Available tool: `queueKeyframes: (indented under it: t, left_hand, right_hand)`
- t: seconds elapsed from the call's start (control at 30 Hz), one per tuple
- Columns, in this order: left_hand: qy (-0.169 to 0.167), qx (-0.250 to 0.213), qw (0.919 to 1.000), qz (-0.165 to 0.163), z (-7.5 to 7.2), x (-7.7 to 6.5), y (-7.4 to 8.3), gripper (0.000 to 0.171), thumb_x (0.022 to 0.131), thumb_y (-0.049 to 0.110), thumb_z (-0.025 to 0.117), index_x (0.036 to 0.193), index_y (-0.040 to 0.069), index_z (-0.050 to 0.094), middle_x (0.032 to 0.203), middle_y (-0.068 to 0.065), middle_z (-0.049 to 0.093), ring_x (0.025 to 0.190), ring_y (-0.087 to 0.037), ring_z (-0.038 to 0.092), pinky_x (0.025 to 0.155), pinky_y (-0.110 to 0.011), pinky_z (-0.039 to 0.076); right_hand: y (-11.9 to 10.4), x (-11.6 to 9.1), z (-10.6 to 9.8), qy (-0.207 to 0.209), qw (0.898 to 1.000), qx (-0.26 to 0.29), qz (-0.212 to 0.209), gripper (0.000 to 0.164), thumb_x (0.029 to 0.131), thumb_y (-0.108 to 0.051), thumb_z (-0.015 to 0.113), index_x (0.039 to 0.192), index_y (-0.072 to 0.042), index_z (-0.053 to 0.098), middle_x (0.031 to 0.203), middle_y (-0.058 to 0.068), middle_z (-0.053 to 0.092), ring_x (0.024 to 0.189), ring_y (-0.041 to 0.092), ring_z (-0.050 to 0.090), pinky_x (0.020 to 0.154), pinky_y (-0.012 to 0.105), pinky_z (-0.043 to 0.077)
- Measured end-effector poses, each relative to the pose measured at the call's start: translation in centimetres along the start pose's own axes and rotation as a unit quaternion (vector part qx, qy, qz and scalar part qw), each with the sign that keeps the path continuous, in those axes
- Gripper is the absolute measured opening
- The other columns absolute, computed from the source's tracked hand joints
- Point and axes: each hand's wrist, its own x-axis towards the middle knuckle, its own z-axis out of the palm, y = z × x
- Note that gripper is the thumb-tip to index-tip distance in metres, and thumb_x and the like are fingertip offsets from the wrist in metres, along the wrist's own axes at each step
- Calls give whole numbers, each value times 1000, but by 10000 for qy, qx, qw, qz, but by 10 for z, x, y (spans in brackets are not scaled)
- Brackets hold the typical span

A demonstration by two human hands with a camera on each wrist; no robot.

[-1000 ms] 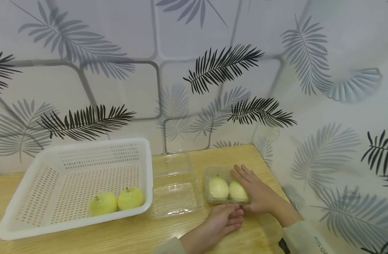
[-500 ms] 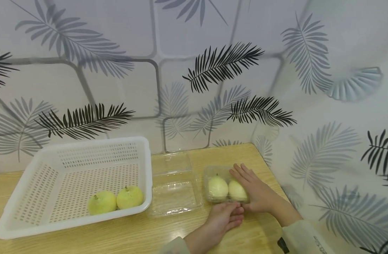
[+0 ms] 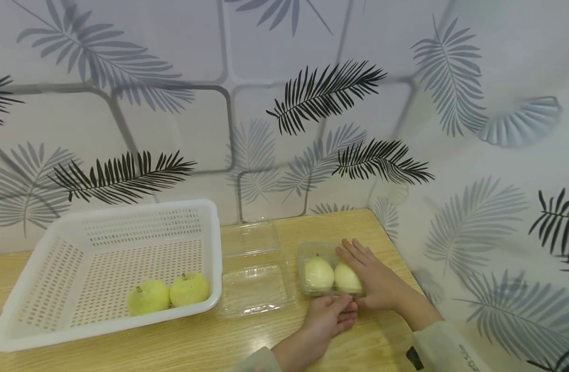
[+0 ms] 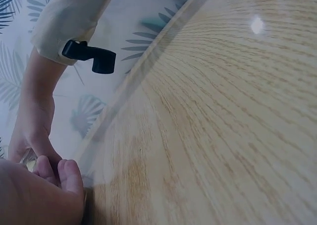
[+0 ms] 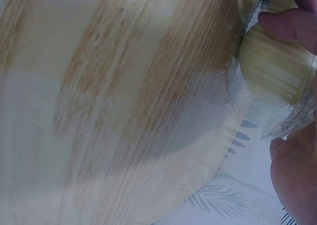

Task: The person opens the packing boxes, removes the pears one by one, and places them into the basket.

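Note:
In the head view a clear plastic clamshell box (image 3: 307, 248), its lid down, holds two round pale-yellow pears (image 3: 319, 274). My left hand (image 3: 323, 320) is at the front edge of this box, pinching the rim with thumb and bent fingers. Along the right end lies my right hand (image 3: 374, 281), its straight fingers resting over the lid and its thumb by the front corner. Through the clear wall in the right wrist view, one pear (image 5: 272, 61) shows close to the left thumb. The left wrist view has the left hand (image 4: 39, 195) partly covering the box.
A second clear clamshell (image 3: 256, 289) stands opened out beside the box. To its left is a white perforated basket (image 3: 214, 248) with two yellow-green pears (image 3: 189, 289) in its front right corner. The wooden table (image 3: 172, 346) meets a leaf-patterned wall (image 3: 265, 62) behind and at right.
The view has shifted very slightly. The left thumb has moved a little along the front edge of the box; the right hand stays on the lid.

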Motion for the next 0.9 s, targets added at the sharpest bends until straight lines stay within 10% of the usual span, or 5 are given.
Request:
queueKeyframes:
  t: [0.9]
  left_hand:
    - [1184,-499,9909,-397,25,13,-3,17,90,17,68,96,1,71,80,-3,71,71,-15,69,73,-33,61]
  right_hand:
    - [-7,0,-7,-225,9997,-23,66,119,60,-35,87,157,-5,25,166,15,15,151,43,13,117,64,21]
